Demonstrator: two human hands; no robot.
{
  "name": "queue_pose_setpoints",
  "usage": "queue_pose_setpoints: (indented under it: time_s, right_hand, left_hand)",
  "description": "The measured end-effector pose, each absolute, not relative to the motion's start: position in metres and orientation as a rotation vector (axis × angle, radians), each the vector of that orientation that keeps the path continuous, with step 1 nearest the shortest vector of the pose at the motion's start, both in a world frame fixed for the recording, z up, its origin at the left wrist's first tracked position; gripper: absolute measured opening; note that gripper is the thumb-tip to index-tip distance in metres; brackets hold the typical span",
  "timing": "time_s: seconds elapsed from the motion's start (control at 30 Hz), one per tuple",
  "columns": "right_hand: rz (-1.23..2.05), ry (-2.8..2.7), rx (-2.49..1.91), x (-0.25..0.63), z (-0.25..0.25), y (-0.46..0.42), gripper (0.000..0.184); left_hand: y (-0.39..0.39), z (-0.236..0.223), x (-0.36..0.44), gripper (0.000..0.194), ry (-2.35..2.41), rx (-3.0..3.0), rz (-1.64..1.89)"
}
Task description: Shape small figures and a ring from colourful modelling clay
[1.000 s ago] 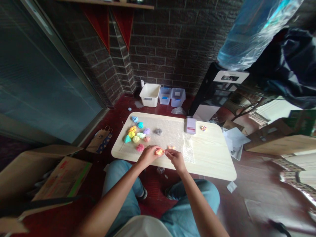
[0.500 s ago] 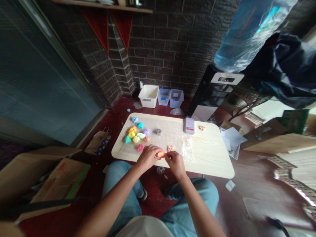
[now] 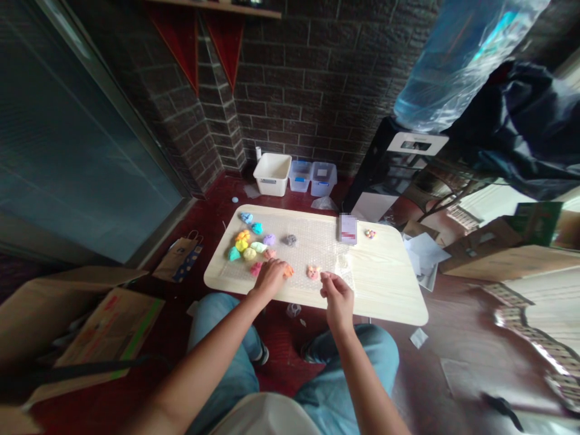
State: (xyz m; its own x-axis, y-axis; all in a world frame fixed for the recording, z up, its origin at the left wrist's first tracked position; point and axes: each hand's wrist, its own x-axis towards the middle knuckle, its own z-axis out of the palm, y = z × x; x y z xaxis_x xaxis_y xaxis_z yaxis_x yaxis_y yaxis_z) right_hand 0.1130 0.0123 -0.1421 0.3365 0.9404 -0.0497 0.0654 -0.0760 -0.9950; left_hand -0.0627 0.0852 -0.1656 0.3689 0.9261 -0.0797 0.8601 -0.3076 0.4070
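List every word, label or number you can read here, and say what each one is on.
No text is readable.
Card on the table: blurred, unreadable.
Cardboard box flap: red print, too blurred to read.
Label on the clear plastic box: too small to read.

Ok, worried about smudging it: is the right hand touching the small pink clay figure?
Apart: the head view shows a plain gap between the right hand and the small pink clay figure.

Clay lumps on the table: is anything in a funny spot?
Yes. A small pale blue blob lies on the dark red floor, off the table. It looks odd because the other coloured clay lumps sit together on the tabletop, so it may have been dropped.
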Motion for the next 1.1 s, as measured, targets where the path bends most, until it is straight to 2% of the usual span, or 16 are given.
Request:
queue_pose_setpoints:
  time_s: [0.1, 0.27, 0.37, 0.5, 0.63, 0.7, 0.87, 1.1]
  right_hand:
    - [1.056, -0.839, -1.383, 0.121, -0.135, 0.013, 0.033]
    - [1.175, -0.742, -1.29, 0.123, -0.119, 0.002, 0.032]
    - [1.212, -0.749, -1.256, 0.122, -0.11, -0.005, 0.029]
    - [1.251, -0.798, -1.226, 0.118, -0.094, -0.013, 0.026]
    - [1.34, -0.864, -1.193, 0.11, -0.074, -0.023, 0.025]
    - [1.398, -0.907, -1.152, 0.105, -0.067, -0.029, 0.023]
    - [1.463, -1.025, -1.041, 0.094, -0.062, -0.044, 0.018]
    - [1.628, -0.831, -1.044, 0.083, -0.071, -0.055, 0.03]
  left_hand:
    - [0.1, -0.179, -0.06, 0.035, 1.645, 2.172, 0.202]
    - [0.106, -0.185, -0.054, 0.036, 1.659, 2.043, 0.267]
    - [0.098, -0.169, -0.052, 0.036, 1.583, 1.991, 0.418]
    - [0.069, -0.124, -0.05, 0.026, 1.346, 1.895, 0.658]
    - [0.026, -0.077, -0.053, 0.033, 1.116, 1.762, 0.81]
    - [0.01, -0.064, -0.059, 0.03, 0.959, 1.555, 0.952]
    - [-0.008, -0.06, -0.073, 0.021, 0.87, 1.494, 1.013]
    - [-0.021, -0.064, -0.078, 0.015, 0.943, 1.613, 1.05]
